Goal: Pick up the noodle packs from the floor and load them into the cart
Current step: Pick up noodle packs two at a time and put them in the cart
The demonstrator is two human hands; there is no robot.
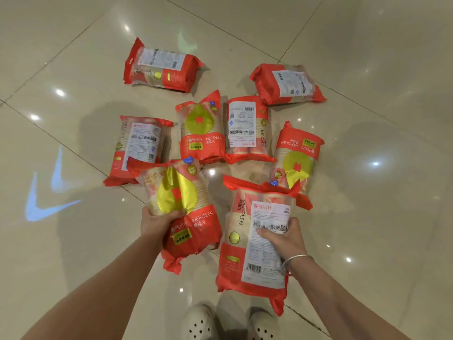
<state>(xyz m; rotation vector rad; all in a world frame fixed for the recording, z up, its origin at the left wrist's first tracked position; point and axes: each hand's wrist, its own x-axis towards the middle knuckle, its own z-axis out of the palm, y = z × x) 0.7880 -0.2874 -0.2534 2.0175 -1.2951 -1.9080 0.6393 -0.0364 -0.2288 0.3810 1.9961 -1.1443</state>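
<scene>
Several red and clear packs lie scattered on the tiled floor. My left hand (157, 220) grips one pack (186, 212) with a yellow-green drop logo facing up, lifted above the floor. My right hand (285, 238), with a silver bracelet at the wrist, grips another pack (247, 244) with its white label side up. Beyond them lie a pack at the far left (160, 66), one at the far right (285, 83), two side by side in the middle (201, 130) (247, 130), one at the left (138, 148) and one at the right (297, 158). No cart is in view.
Glossy beige floor tiles (367, 192) reflect ceiling lights. A blue projected logo (46, 190) shows on the floor at the left. My white perforated shoes (230, 322) stand at the bottom edge, just below the held packs.
</scene>
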